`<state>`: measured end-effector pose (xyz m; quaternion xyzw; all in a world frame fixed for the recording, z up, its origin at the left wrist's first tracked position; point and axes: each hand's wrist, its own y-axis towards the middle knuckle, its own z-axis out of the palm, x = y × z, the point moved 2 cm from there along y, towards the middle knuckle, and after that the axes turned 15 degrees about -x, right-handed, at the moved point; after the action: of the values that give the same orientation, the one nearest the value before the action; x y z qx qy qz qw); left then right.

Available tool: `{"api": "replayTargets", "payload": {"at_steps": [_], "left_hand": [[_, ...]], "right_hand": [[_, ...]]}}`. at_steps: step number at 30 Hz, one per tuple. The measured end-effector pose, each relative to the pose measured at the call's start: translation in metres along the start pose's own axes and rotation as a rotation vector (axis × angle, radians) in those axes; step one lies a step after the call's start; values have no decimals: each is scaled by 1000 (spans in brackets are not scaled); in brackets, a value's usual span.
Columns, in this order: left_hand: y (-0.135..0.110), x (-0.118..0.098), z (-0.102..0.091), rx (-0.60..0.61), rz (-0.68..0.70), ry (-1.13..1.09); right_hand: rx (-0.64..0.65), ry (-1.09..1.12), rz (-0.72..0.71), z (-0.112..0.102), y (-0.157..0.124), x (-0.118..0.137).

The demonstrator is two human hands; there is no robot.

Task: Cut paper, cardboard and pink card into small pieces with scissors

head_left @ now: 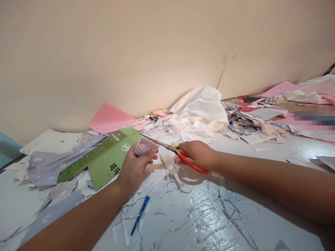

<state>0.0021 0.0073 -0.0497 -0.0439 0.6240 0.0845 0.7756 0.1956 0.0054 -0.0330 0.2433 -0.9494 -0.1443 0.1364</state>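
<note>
L forearm enters from 7 o'clock; L hand pinches lilac floral paper scrap, fingers closed; R hand curled shut on red-handled scissors, blades along scrap's top edge at 10 o'clock. Keep scrap taut, cut slowly.

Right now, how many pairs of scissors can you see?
1: red-gripped steel scissors, in the right hand, blades along a small lilac paper piece held by the left hand. Others could lie hidden under the white paper scraps.
</note>
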Motion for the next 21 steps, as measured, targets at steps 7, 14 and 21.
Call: {"api": "replayTargets", "payload": {"at_steps": [7,14,21], "left_hand": [[0,1,-1,3,-14,-4],[2,1,-1,-14,-37,-24],[1,1,0,15,-53,-24]], "right_hand": [[-51,78,37,4,1,-6],[-122,274,132,4,3,-8],[-194,302,91,0,-4,-3]]}}
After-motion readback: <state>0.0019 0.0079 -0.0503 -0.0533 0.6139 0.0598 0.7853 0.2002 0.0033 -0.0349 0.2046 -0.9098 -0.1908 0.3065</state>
